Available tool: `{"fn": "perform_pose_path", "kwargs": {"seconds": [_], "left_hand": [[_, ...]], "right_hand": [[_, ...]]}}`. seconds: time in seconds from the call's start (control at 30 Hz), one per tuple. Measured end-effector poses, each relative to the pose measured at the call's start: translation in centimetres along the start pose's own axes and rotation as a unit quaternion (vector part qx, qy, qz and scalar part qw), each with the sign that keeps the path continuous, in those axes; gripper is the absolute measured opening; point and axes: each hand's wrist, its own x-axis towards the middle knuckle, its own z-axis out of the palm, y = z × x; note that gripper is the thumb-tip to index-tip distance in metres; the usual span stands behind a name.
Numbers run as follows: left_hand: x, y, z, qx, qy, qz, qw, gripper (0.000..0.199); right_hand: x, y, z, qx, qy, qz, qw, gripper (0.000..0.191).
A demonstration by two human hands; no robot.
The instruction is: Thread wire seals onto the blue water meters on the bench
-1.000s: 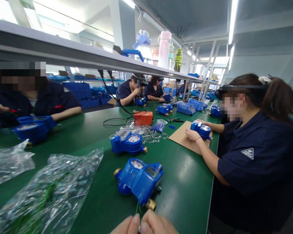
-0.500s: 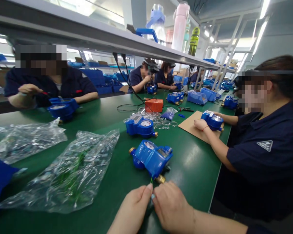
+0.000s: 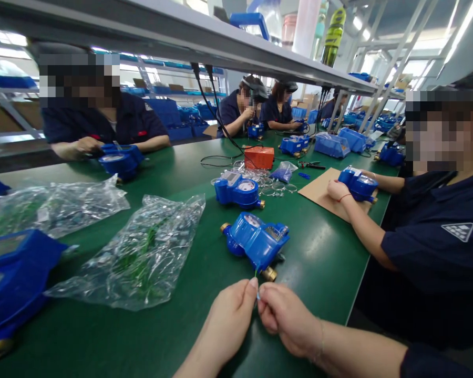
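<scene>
- Head view: a blue water meter [image 3: 256, 241] lay on the green counter [image 3: 311, 294], just beyond the two hands, with a brass fitting [image 3: 269, 273] at its near end.
- A thin green wire [image 3: 256, 272] ran from beside that fitting to the left hand [image 3: 233, 312], whose grip was pinched closed on it at the fingertips.
- The right hand [image 3: 289, 317], just beside, had its fingers curled and its grip closed on a small light-blue piece [image 3: 258, 295]; whether the wire passed through this piece, I could not tell.
- The wire might slip out, being so thin and held only by fingertips.
- A hard tug could drag or twist the meter, since neither hand steadied it.
- To the left, a clear plastic bag [image 3: 153, 262] of green strands lay well apart from both hands.
</scene>
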Motion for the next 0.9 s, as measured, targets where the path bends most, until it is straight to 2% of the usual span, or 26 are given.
{"fn": "perform_pose_path", "kwargs": {"seconds": [0.07,0.13,0.17,0.2,0.23,0.27,0.33,0.37,0.43,0.5,0.57,0.63,0.7,0.73,0.77,0.83,0.9], "left_hand": [[0.3,-0.2,-0.2,-0.018,0.001,-0.011,1.0,0.041],[0.5,-0.4,-0.2,-0.057,0.0,-0.026,0.998,0.041],[0.6,-0.4,-0.1,-0.075,-0.001,-0.032,0.997,0.041],[0.6,-0.4,0.0,-0.088,-0.001,-0.035,0.995,0.04],[0.6,-0.3,0.0,-0.096,-0.001,-0.034,0.995,0.04],[0.5,-0.3,0.1,-0.096,-0.002,-0.029,0.995,0.039],[0.4,-0.2,0.1,-0.074,0.005,-0.014,0.997,0.037],[0.4,-0.1,0.0,-0.055,0.012,-0.007,0.998,0.037],[0.3,-0.2,-0.1,-0.019,0.025,-0.002,1.0,0.04],[0.4,-0.4,-0.1,-0.016,0.022,-0.002,1.0,0.042],[0.6,-0.7,0.0,-0.06,0.004,-0.01,0.998,0.042],[0.8,-1.0,0.3,-0.128,-0.01,-0.038,0.991,0.042],[0.8,-1.1,0.7,-0.179,-0.015,-0.07,0.981,0.043],[0.8,-1.1,0.8,-0.188,-0.015,-0.076,0.979,0.043],[0.8,-1.1,0.9,-0.185,-0.014,-0.073,0.98,0.042],[0.8,-1.0,0.8,-0.147,0.0,-0.044,0.988,0.041],[0.7,-1.0,0.6,-0.09,0.017,-0.013,0.996,0.04]], "right_hand": [[-0.1,0.4,0.1,-0.119,0.057,-0.088,0.987,0.028],[-0.1,0.9,-0.3,-0.272,0.12,-0.197,0.934,0.023],[0.0,1.1,-0.6,-0.322,0.134,-0.235,0.907,0.022],[0.2,1.2,-0.8,-0.338,0.13,-0.255,0.896,0.021],[0.4,1.2,-1.0,-0.312,0.112,-0.25,0.91,0.02],[0.7,1.2,-1.0,-0.257,0.087,-0.225,0.936,0.02],[1.2,1.0,-0.9,-0.123,0.037,-0.142,0.982,0.025],[1.3,0.8,-0.6,-0.073,0.016,-0.103,0.992,0.028],[1.5,0.6,-0.2,-0.04,-0.008,-0.062,0.997,0.034],[1.3,0.5,0.1,-0.044,-0.004,-0.052,0.998,0.034],[0.9,0.7,-0.1,-0.11,0.053,-0.084,0.989,0.03],[0.6,1.0,-0.6,-0.236,0.109,-0.166,0.951,0.026],[0.6,1.2,-1.0,-0.324,0.124,-0.242,0.906,0.025],[0.8,1.2,-1.1,-0.316,0.113,-0.252,0.908,0.025],[1.0,1.1,-1.1,-0.266,0.099,-0.23,0.931,0.024],[1.5,0.8,-0.9,-0.103,0.064,-0.125,0.985,0.028],[1.7,0.6,-0.5,0.034,0.019,-0.014,0.999,0.035]]}}
